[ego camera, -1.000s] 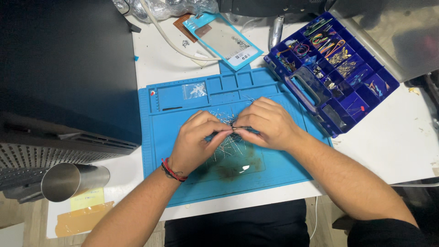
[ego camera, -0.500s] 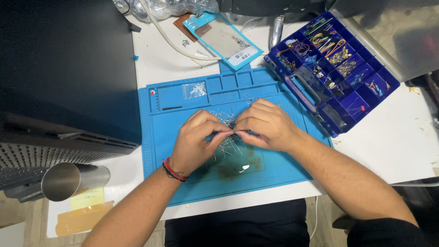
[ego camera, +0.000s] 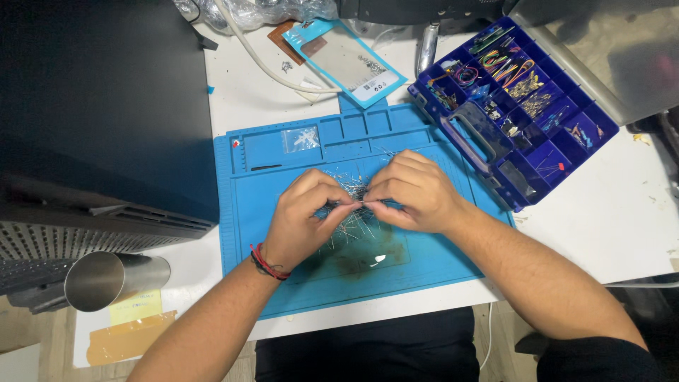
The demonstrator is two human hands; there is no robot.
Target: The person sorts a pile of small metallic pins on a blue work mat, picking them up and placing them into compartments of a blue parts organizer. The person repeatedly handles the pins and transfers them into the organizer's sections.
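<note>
Left hand (ego camera: pixel 305 216) and right hand (ego camera: pixel 411 189) meet, fingers (ego camera: pixel 351 206) pinched together.

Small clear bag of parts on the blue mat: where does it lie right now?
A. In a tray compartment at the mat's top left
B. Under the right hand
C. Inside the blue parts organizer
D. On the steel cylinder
A: the small clear bag lies in a recessed compartment along the top left of the blue mat, clear of both hands.

A flat, clear-fronted pouch with a light blue border (ego camera: pixel 344 62) lies tilted on the white table just beyond the blue mat, a small white label (ego camera: pixel 373 85) at its lower corner. A tiny clear zip bag (ego camera: pixel 300 139) sits in the mat's upper tray. Crumpled clear plastic bags (ego camera: pixel 272 11) lie at the table's far edge.
</note>
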